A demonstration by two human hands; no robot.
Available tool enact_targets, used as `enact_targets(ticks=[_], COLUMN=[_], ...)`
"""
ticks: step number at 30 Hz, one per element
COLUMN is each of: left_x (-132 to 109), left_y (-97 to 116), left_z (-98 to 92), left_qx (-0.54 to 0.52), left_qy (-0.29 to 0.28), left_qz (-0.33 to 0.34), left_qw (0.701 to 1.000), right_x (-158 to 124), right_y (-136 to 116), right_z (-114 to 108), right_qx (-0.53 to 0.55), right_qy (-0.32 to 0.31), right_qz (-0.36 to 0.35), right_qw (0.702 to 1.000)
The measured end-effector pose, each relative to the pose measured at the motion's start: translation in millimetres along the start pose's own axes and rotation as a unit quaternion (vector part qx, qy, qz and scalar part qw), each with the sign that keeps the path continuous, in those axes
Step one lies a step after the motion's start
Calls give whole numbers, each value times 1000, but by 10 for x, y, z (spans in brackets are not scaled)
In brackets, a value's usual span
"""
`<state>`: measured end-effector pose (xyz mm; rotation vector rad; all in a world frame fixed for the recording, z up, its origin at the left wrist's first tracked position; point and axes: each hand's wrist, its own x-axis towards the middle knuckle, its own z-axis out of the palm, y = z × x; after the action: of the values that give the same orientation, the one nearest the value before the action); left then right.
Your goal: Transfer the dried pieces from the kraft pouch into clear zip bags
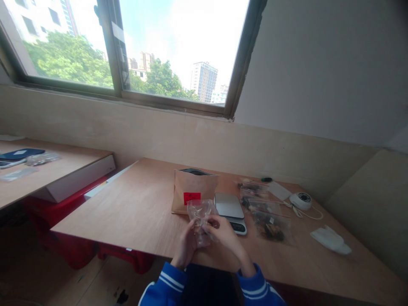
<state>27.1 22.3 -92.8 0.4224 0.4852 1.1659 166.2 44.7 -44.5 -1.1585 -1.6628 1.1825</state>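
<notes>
Both my hands hold a small clear plastic bag just above the near edge of the wooden table. My left hand grips the bag's left side with fingers closed. My right hand pinches its right side. Both wrists show blue sleeves with white stripes. Behind the bag stands a brown paper pouch with a red label, open at the top. A small digital scale lies right of the pouch.
Several clear bags of dark items lie right of the scale. Further right are a round white device with a cable and a white object. A second table at left carries a blue item. Red crates sit below.
</notes>
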Motion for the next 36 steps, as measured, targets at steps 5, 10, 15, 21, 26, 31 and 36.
enact_targets(ticks=[5, 10, 15, 21, 26, 31, 36], left_x=[-19, -1, 34, 41, 51, 43, 19], left_y=[6, 9, -9, -23, -43, -29, 0], left_z=[97, 52, -34, -47, -65, -35, 16], left_qx=[61, 48, 36, 49, 55, 65, 79], left_qy=[18, 24, 48, 44, 52, 72, 75], left_qz=[12, 15, 18, 17, 17, 5, 4], left_qw=[998, 998, 998, 998, 997, 995, 994], right_x=[-32, -74, -55, 373, 753, 784, 756], right_y=[-14, -54, -347, -977, -1122, -957, -913], right_z=[-73, -146, -348, -272, -16, 65, 40], right_qx=[70, 59, 57, 68, -65, -144, -215], right_qy=[-33, 53, 121, 266, 241, 187, 179], right_qz=[10, 9, -22, -200, -320, -338, -332], right_qw=[997, 997, 991, 941, 914, 911, 901])
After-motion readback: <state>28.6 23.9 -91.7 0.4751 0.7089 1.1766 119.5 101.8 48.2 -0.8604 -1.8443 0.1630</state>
